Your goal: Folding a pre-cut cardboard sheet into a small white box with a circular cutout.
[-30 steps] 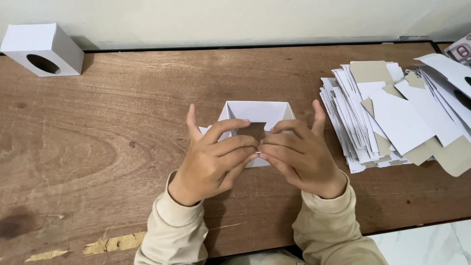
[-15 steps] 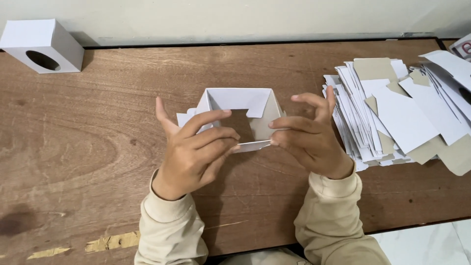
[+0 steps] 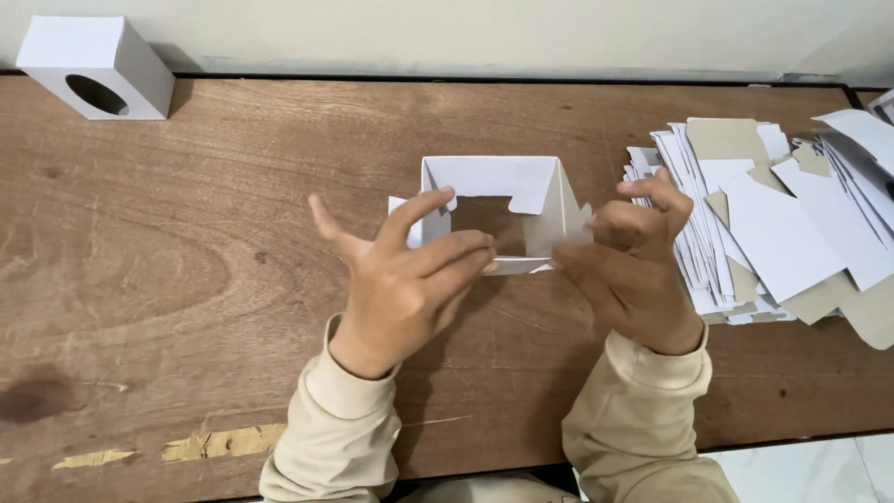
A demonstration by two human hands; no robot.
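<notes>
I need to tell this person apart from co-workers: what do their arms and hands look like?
Both arms wear long, loose beige sleeves with ribbed cuffs at the wrists. The left hand and right hand are bare: no gloves, rings, watch or bracelets visible.

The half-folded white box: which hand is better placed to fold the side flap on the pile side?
Probably right: the right hand already pinches the white box beside that flap; the left hand holds the opposite wall.

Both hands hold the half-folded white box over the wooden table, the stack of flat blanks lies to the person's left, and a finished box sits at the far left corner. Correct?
Not quite: in the head view the stack of flat blanks lies to the person's right, beside the right hand. The rest stands.
</notes>
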